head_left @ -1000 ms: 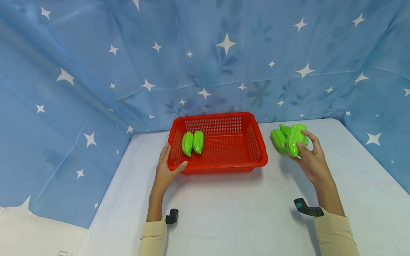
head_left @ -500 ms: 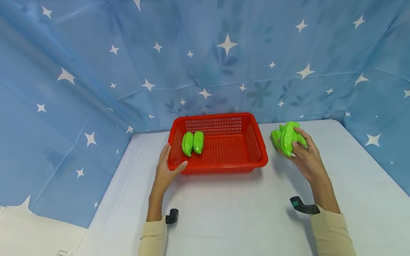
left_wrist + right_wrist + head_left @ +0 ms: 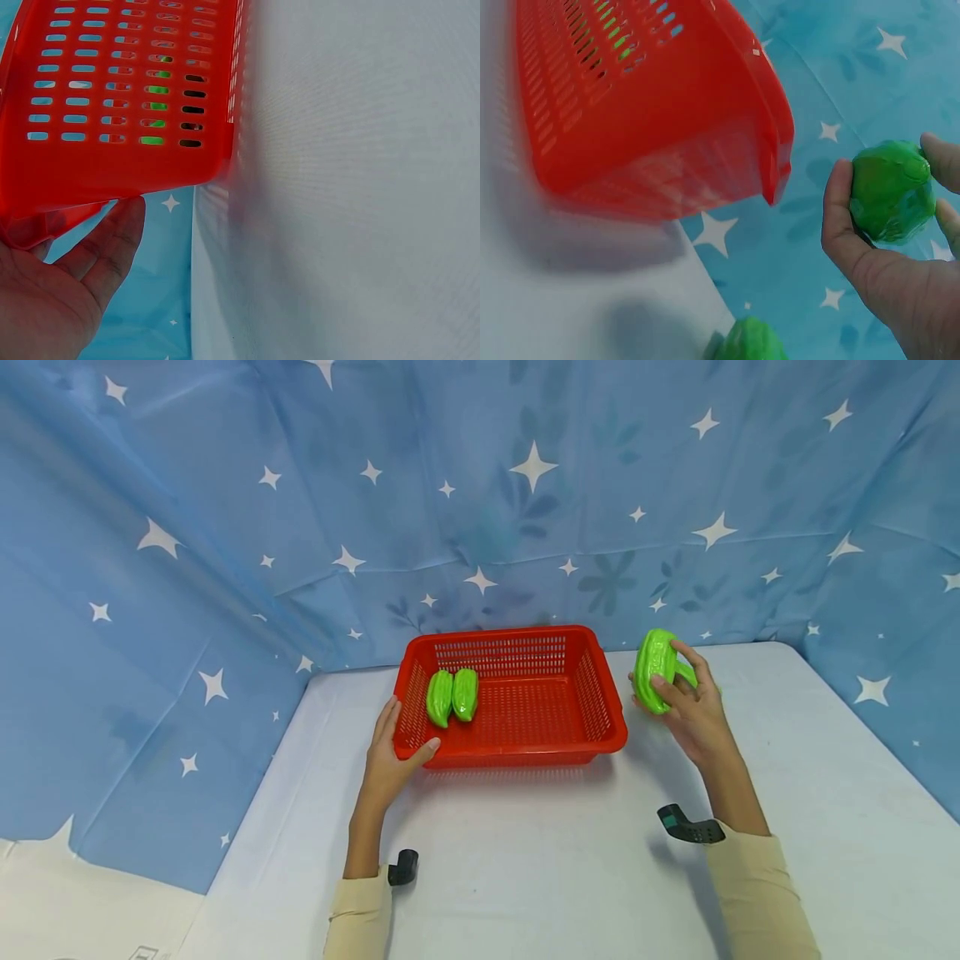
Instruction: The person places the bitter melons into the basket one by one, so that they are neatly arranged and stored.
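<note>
In the head view my right hand [image 3: 692, 703] holds a bright green, ridged toy bitter melon [image 3: 655, 670] raised beside the right end of a red plastic basket [image 3: 517, 749]. The right wrist view has this bitter melon [image 3: 890, 193] end-on between the thumb and fingers. Partly hidden behind the hand, another green bitter melon [image 3: 686, 673] lies on the table. My left hand [image 3: 387, 768] rests at the basket's near left corner, fingers along the left side and thumb at the front rim. Two bitter melons [image 3: 439, 698] lie side by side in the basket's left part.
A white-covered table [image 3: 525, 860] lies under everything. Behind and to the left hangs a blue curtain [image 3: 480, 510] with white stars. The right wrist view catches one green bitter melon [image 3: 751, 341] at its bottom edge, below the basket's end.
My right hand has moved left and slightly away from me with the bitter melon, off the other green ones and toward the basket. My left hand and the basket have stayed put.
</note>
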The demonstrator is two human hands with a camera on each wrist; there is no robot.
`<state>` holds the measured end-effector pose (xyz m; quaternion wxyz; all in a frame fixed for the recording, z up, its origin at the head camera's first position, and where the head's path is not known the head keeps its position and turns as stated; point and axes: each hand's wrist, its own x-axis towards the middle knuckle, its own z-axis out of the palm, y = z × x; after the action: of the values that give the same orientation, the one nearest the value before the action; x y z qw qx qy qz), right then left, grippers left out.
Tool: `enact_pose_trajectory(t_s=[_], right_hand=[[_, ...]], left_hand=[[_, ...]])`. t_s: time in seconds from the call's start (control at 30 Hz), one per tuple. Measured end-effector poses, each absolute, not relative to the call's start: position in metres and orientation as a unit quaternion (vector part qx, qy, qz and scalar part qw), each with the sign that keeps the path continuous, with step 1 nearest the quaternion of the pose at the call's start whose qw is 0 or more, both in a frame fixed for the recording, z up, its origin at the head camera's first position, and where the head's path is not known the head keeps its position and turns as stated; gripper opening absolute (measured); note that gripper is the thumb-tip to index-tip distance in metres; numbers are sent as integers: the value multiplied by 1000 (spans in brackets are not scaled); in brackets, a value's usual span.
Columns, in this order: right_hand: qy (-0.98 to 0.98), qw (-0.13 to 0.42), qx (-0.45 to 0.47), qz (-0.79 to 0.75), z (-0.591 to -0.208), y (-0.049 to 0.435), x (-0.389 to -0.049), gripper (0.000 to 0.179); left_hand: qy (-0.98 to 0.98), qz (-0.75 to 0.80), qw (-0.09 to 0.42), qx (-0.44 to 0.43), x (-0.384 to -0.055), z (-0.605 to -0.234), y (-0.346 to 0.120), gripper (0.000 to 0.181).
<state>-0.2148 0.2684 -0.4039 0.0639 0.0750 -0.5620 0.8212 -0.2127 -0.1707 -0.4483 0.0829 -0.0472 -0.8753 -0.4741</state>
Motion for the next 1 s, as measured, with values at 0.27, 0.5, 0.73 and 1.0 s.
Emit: enact_pose_trajectory(t_s=[0.27,0.5,0.73,1.0], right_hand=[[-539,36,91,837,-387,251,-224,77],[-522,11,107,846,-371,232,-235,69],[-566,3,82,820,-357,209,-244,70],[-613,-54,54,787,-345,181,-263,72]], left_hand=[[-874,-476,84,-47,-213,-448,-170,97],[-874,-475,85,-45,-212,-448,-170,96],[-872,-480,85,-46,-212,-448,-171,97],[-870,-484,85,-46,-213,-448,-171,99]])
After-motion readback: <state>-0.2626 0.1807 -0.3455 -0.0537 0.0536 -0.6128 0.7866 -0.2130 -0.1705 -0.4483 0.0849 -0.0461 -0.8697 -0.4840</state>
